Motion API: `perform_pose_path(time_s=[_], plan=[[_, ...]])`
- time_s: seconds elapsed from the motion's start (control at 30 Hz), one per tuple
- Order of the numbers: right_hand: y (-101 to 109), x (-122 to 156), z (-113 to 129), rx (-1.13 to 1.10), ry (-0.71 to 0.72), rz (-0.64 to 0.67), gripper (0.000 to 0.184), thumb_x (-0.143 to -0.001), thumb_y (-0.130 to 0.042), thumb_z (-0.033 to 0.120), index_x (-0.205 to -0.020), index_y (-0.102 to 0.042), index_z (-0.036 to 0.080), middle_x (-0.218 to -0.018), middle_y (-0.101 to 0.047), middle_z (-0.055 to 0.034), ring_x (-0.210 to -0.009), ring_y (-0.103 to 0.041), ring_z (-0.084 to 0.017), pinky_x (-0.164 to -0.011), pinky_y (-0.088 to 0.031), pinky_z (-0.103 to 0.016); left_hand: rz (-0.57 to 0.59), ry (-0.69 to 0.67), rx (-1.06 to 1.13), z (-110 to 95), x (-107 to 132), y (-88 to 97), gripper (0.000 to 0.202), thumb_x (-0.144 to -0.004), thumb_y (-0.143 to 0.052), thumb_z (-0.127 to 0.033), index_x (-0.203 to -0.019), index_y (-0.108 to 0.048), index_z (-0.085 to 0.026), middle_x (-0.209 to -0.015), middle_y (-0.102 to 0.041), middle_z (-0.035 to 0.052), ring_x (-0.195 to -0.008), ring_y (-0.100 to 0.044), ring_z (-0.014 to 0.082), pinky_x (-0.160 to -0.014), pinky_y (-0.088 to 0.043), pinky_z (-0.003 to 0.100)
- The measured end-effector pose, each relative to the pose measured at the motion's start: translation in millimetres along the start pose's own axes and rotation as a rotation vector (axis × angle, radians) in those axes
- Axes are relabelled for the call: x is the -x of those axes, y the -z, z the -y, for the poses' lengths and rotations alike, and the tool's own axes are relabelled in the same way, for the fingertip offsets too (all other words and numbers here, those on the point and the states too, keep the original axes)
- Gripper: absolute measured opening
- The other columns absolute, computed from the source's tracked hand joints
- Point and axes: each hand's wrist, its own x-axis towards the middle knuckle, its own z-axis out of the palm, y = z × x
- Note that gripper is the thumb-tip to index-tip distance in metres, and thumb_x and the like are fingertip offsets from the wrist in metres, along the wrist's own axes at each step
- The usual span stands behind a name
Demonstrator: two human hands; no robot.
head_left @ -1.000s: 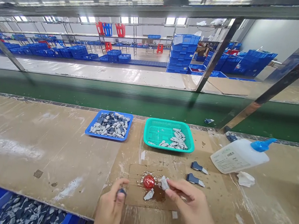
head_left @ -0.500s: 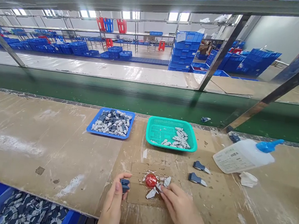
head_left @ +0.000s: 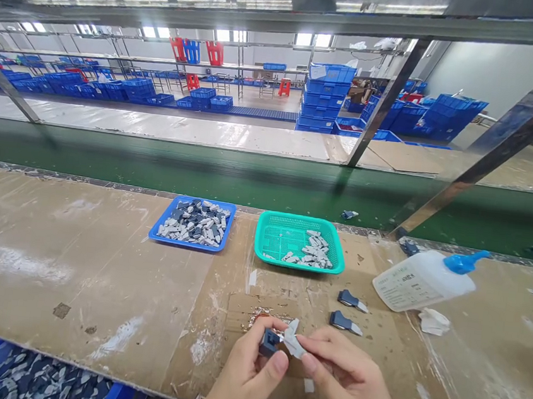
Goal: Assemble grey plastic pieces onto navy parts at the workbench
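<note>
My left hand [head_left: 248, 375] pinches a dark blue-grey plastic part [head_left: 269, 343] between thumb and fingers. Facing it, my right hand [head_left: 347, 376] grips a light grey plastic piece [head_left: 293, 341] by its near end. The two parts meet or overlap; whether they are joined I cannot tell. Beneath my hands lies a cardboard pad [head_left: 235, 314]. Only a sliver of the red round object [head_left: 261, 315] shows behind my left fingers. To the right rest two dark-and-light pieces, a farther one [head_left: 352, 300] and a nearer one [head_left: 345, 323].
A blue tray [head_left: 152, 233] of mixed parts and a green basket [head_left: 263, 231] of light grey pieces stand beyond my hands. At right, a white bottle with a blue nozzle [head_left: 422, 282] leans beside crumpled tissue [head_left: 433, 321]. A full blue bin [head_left: 119, 398] sits below the table edge.
My left hand has moved right with the dark part, over the red object. My right hand has raised a light grey piece from the pad, and the two parts have come together.
</note>
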Motion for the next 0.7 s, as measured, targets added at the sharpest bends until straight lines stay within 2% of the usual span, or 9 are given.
perform_pose_path(time_s=[0.13,0.33,0.43,0.53,0.63,0.7], plan=[[-1,2,7,0.198,0.242,0.008,0.03,-0.083,-0.061,0.01,-0.106,-0.069,0.026,-0.085,-0.066,-0.0031,-0.074,-0.064,-0.011,-0.064,-0.054,-0.017,0.023,-0.011,0.03,0,2,-4.1,0.051,-0.082,-0.053,-0.06,-0.112,-0.052,-0.018,-0.088,-0.054,0.0042,-0.074,-0.046,0.0149,-0.063,-0.038,0.022],[-4,2,8,0.34,0.368,0.082,0.032,-0.086,-0.054,0.007,-0.112,-0.062,0.025,-0.087,-0.064,-0.0048,-0.076,-0.064,-0.012,-0.064,-0.055,-0.018,-0.002,-0.043,-0.068,0,3,-6.9,0.048,-0.085,-0.048,-0.059,-0.11,-0.055,-0.018,-0.089,-0.059,0.0053,-0.074,-0.051,0.0169,-0.066,-0.039,0.025],[-7,2,9,0.42,0.423,0.12,0.022,-0.089,-0.048,0.009,-0.1,-0.063,0.022,-0.079,-0.064,-0.0057,-0.068,-0.062,-0.014,-0.057,-0.054,-0.02,-0.138,-0.033,-0.16,1,5,-12.9,0.037,-0.091,-0.04,-0.05,-0.1,-0.059,-0.019,-0.085,-0.06,0.0046,-0.077,-0.053,0.0186,-0.071,-0.04,0.027],[-12,2,8,0.48,0.467,0.139,0.02,-0.09,-0.045,0.011,-0.089,-0.062,0.022,-0.07,-0.063,-0.0048,-0.059,-0.059,-0.013,-0.05,-0.051,-0.02,-0.263,-0.004,-0.203,3,7,-19.7,0.031,-0.091,-0.036,-0.041,-0.09,-0.059,-0.021,-0.082,-0.061,0.0034,-0.078,-0.053,0.0197,-0.075,-0.039,0.029],[-20,3,3,0.557,0.501,0.234,0.019,-0.09,-0.048,0.012,-0.088,-0.063,0.024,-0.068,-0.063,-0.0028,-0.059,-0.061,-0.009,-0.053,-0.05,-0.015,-0.313,0.035,-0.183,13,5,-22.4,0.029,-0.088,-0.037,-0.036,-0.085,-0.062,-0.021,-0.084,-0.063,0.0033,-0.082,-0.053,0.0205,-0.077,-0.038,0.029],[-27,6,-2,0.617,0.513,0.288,0.02,-0.092,-0.047,0.013,-0.087,-0.063,0.024,-0.068,-0.064,-0.0024,-0.06,-0.062,-0.009,-0.054,-0.051,-0.015,-0.299,0.043,-0.114,24,5,-18.7,0.029,-0.086,-0.041,-0.037,-0.081,-0.063,-0.019,-0.078,-0.062,0.0029,-0.077,-0.054,0.02,-0.074,-0.039,0.028]])
